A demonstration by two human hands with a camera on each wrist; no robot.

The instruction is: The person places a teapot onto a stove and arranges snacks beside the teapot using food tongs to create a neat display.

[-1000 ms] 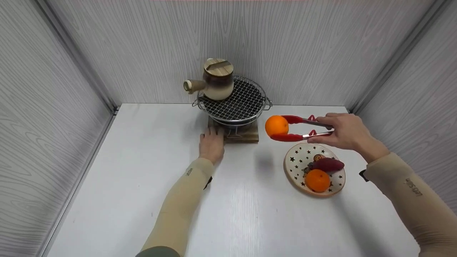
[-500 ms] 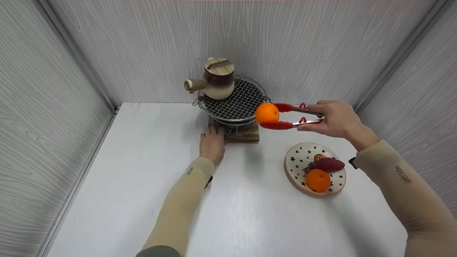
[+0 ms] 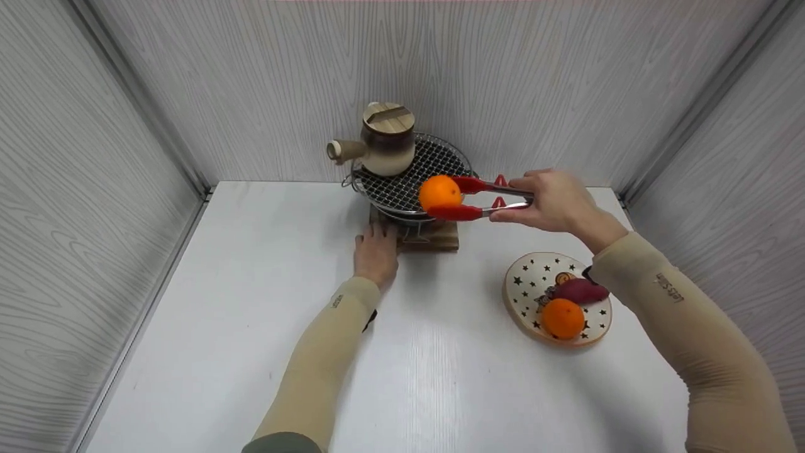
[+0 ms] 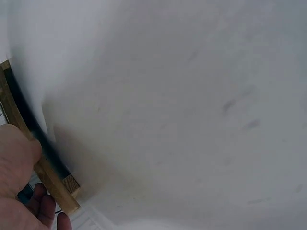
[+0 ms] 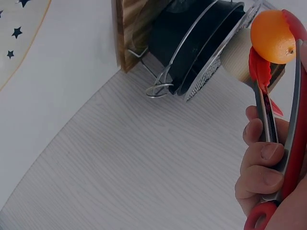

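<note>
My right hand [image 3: 553,198] grips red-tipped metal tongs [image 5: 266,115], its fingers wrapped round their arms. Between the red tips [image 3: 456,212] an orange [image 3: 440,192] is pinched, overlapping the front right of the round wire grill rack [image 3: 409,189] in the head view. The right wrist view shows the orange [image 5: 272,37] clear of the mesh. My left hand [image 3: 376,255] holds the left front of the wooden base [image 3: 434,242] under the grill; in the left wrist view thumb and fingers lie on either side of the wood [image 4: 50,184].
A brown and cream teapot [image 3: 388,154] with a wooden lid and side handle stands on the rack's back left. To the right, a star-patterned plate [image 3: 525,296] bears another orange [image 3: 563,318] and a purple sweet potato [image 3: 580,290]. Pale wood-grain walls [image 3: 251,94] enclose the table.
My right hand has carried the orange in the tongs leftward and toward the back, from beside the grill to over its front right edge. The left hand stays at the base.
</note>
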